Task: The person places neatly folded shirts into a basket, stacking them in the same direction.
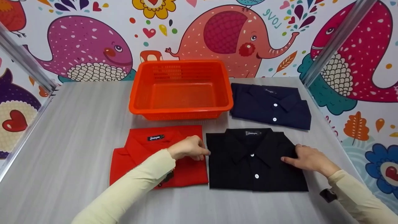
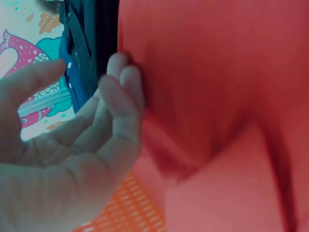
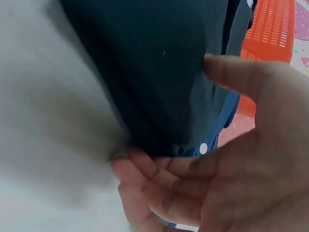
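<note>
A folded black shirt (image 1: pixel 231 165) with white buttons lies at the front right. My right hand (image 1: pixel 311 158) is at its right side; in the right wrist view the thumb (image 3: pixel 231 72) presses on top while the other fingers (image 3: pixel 145 179) curl at the edge, holding the cloth between. A folded red shirt (image 1: pixel 194 174) lies to the left, partly hidden by the left sleeve. Over its right side is my left hand (image 1: pixel 189 147), at the gap between both shirts. Its fingers (image 2: pixel 120 106) are loosely bent against the red cloth, the thumb apart, with nothing held.
An orange plastic basket (image 1: pixel 180 109) stands behind the red shirt, with nothing visible inside. Right of it lies a folded navy shirt (image 1: pixel 255 104). Cartoon-printed walls and metal posts (image 1: pixel 335 46) border the pale table (image 1: pixel 77 124). A dark wrist device (image 1: pixel 328 195) hangs by the right sleeve.
</note>
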`<act>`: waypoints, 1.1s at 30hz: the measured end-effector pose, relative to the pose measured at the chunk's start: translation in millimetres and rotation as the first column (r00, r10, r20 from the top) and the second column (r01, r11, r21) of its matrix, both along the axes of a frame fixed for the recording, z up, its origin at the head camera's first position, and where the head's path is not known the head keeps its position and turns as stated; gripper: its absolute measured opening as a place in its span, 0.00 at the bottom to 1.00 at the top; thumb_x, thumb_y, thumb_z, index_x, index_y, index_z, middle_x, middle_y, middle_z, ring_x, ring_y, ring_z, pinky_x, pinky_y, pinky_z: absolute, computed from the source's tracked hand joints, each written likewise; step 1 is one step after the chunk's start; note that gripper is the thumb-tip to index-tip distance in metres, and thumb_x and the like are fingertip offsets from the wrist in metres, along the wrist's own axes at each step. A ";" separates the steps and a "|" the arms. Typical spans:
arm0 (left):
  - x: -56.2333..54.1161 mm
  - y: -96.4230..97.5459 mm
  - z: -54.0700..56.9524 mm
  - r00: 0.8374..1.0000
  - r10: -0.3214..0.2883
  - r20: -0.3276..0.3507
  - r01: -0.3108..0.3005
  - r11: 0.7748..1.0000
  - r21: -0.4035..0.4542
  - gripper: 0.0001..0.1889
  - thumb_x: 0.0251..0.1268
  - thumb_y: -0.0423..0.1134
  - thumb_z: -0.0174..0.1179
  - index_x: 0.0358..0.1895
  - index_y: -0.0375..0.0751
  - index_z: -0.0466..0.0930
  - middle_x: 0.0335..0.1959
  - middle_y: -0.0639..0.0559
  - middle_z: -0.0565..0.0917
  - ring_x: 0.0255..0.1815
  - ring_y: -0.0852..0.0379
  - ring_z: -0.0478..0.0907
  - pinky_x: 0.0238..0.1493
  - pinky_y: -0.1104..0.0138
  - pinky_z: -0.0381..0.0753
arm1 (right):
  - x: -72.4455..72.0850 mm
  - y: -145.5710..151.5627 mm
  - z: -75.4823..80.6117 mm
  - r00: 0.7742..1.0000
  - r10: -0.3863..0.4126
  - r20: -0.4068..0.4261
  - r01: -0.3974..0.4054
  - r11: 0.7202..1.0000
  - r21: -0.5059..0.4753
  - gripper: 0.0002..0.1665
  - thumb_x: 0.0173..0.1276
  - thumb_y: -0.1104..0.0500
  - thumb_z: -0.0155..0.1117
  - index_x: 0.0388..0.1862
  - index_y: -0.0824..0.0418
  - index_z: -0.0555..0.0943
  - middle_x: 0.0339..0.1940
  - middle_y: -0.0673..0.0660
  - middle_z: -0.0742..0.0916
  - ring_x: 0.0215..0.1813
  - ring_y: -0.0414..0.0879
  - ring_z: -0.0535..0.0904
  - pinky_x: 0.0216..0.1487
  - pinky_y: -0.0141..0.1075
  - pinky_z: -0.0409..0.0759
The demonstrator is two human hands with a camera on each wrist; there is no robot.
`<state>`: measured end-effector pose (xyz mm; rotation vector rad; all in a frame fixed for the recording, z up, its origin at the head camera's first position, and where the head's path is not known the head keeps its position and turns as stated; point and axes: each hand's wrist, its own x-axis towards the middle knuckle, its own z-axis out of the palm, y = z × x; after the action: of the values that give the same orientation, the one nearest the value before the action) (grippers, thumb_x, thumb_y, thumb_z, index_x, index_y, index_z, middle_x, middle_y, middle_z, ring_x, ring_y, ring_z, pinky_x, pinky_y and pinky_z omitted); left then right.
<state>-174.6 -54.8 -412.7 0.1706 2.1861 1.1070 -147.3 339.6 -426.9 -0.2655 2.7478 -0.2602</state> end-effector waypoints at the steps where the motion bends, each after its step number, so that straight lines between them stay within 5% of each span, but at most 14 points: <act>1: -1.2 2.6 -1.7 1.000 0.011 0.028 -0.011 1.000 0.022 0.10 0.62 0.36 0.65 0.37 0.28 0.82 0.27 0.39 0.85 0.24 0.54 0.81 0.36 0.65 0.83 | -0.3 -1.3 -0.5 1.000 -0.004 -0.003 0.004 1.000 -0.023 0.41 0.64 0.40 0.63 0.41 0.82 0.71 0.35 0.75 0.80 0.38 0.65 0.78 0.39 0.57 0.77; 7: -1.0 15.6 -6.0 0.995 0.065 0.078 -0.070 0.996 0.060 0.10 0.61 0.34 0.65 0.30 0.28 0.80 0.22 0.41 0.83 0.24 0.51 0.83 0.34 0.65 0.83 | -4.4 -9.8 1.5 0.998 -0.043 0.043 0.049 0.988 -0.143 0.41 0.65 0.49 0.65 0.48 0.89 0.65 0.44 0.85 0.75 0.50 0.74 0.74 0.49 0.59 0.73; 10: 0.4 19.5 -3.5 0.992 0.101 0.070 -0.104 0.994 0.029 0.15 0.60 0.36 0.65 0.18 0.37 0.73 0.13 0.50 0.75 0.15 0.57 0.73 0.28 0.69 0.79 | -6.1 -12.6 4.2 0.989 -0.093 0.119 0.119 0.966 -0.231 0.44 0.66 0.51 0.64 0.54 0.91 0.60 0.52 0.88 0.70 0.57 0.77 0.68 0.55 0.60 0.70; 12: 0.8 21.3 -0.8 0.990 0.117 0.075 -0.119 0.993 0.022 0.16 0.60 0.37 0.64 0.19 0.39 0.68 0.15 0.51 0.71 0.18 0.58 0.69 0.29 0.69 0.77 | -7.4 -13.1 5.1 0.974 -0.137 0.181 0.188 0.936 -0.299 0.45 0.67 0.52 0.63 0.58 0.91 0.57 0.57 0.87 0.67 0.60 0.76 0.65 0.57 0.60 0.68; 16: 1.5 25.0 2.5 0.981 0.150 0.121 -0.157 0.986 0.053 0.15 0.60 0.40 0.63 0.39 0.31 0.71 0.38 0.47 0.73 0.38 0.54 0.74 0.44 0.62 0.80 | -10.0 -11.9 5.1 0.938 -0.199 0.285 0.309 0.854 -0.419 0.45 0.67 0.55 0.62 0.60 0.92 0.55 0.58 0.85 0.67 0.60 0.71 0.66 0.59 0.56 0.69; 19: 1.8 27.7 0.6 0.967 0.191 0.166 -0.211 0.972 0.108 0.22 0.60 0.40 0.62 0.51 0.29 0.67 0.48 0.44 0.69 0.49 0.51 0.71 0.52 0.58 0.77 | -12.8 -10.8 2.3 0.913 -0.218 0.343 0.375 0.778 -0.504 0.36 0.65 0.58 0.62 0.54 0.89 0.62 0.45 0.74 0.77 0.49 0.58 0.74 0.51 0.45 0.75; 23: 2.0 30.0 -5.6 0.943 0.255 0.213 -0.298 0.932 0.207 0.22 0.59 0.33 0.60 0.53 0.28 0.64 0.44 0.44 0.66 0.38 0.52 0.68 0.41 0.62 0.75 | -17.7 -11.4 -4.9 0.880 -0.197 0.432 0.449 0.641 -0.622 0.24 0.64 0.63 0.61 0.49 0.79 0.67 0.36 0.55 0.78 0.38 0.43 0.75 0.40 0.32 0.77; 26: 2.9 31.0 -10.6 0.930 0.274 0.247 -0.340 0.895 0.288 0.27 0.58 0.28 0.57 0.60 0.24 0.59 0.42 0.43 0.64 0.32 0.52 0.65 0.34 0.61 0.74 | -19.6 -11.9 -7.4 0.855 -0.150 0.497 0.492 0.541 -0.682 0.24 0.65 0.64 0.60 0.53 0.78 0.66 0.39 0.54 0.80 0.40 0.41 0.77 0.43 0.32 0.78; 33: 4.2 31.1 -15.3 0.892 0.330 0.308 -0.436 0.807 0.399 0.28 0.58 0.21 0.57 0.60 0.23 0.55 0.44 0.40 0.66 0.33 0.52 0.68 0.39 0.60 0.78 | -19.6 -13.1 -2.5 0.809 -0.131 0.572 0.571 0.404 -0.715 0.21 0.67 0.64 0.60 0.55 0.73 0.69 0.41 0.53 0.83 0.43 0.43 0.80 0.45 0.34 0.79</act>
<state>-170.4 -23.8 -428.0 -0.2035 1.7605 1.7787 -166.9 326.6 -429.4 0.1697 1.9204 -1.6583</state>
